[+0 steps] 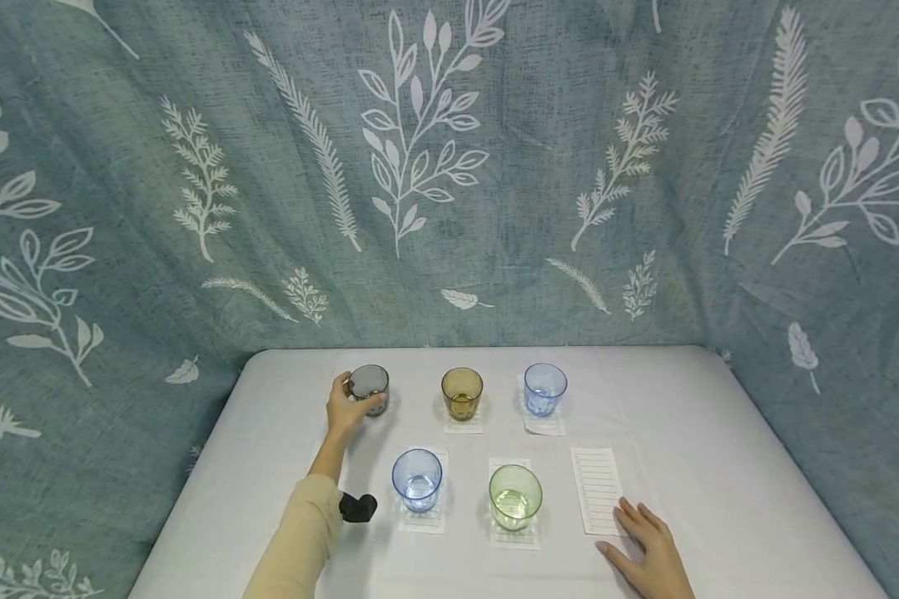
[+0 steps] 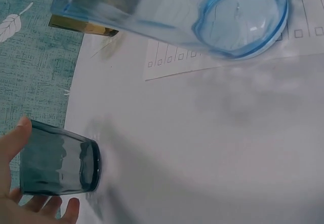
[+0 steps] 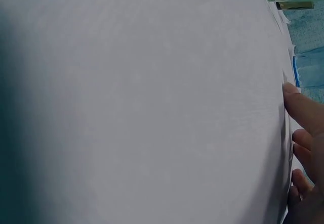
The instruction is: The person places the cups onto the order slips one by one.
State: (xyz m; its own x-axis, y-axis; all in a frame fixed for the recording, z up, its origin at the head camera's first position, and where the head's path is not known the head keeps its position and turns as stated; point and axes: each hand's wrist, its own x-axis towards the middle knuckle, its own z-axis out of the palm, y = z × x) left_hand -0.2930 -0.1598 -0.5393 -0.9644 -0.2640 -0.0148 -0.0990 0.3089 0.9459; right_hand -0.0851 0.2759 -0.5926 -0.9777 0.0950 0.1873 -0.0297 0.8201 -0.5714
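Observation:
At the back left of the table, my left hand (image 1: 350,409) holds a dark grey glass tumbler (image 1: 375,383) by its sides. In the left wrist view the thumb lies on one side of the grey tumbler (image 2: 55,161) and the fingers on the other, its base close to the white cloth. My right hand (image 1: 650,549) rests at the front right with fingers spread, the fingertips beside the lower edge of a printed paper strip (image 1: 596,491). Nothing is held in it.
An amber tumbler (image 1: 462,393) and a blue tumbler (image 1: 545,389) stand in the back row. Nearer are another blue tumbler (image 1: 417,480) and a green tumbler (image 1: 515,497). These stand on paper strips. A black object (image 1: 357,507) shows beside the left sleeve. A leaf-patterned curtain (image 1: 449,208) surrounds the table.

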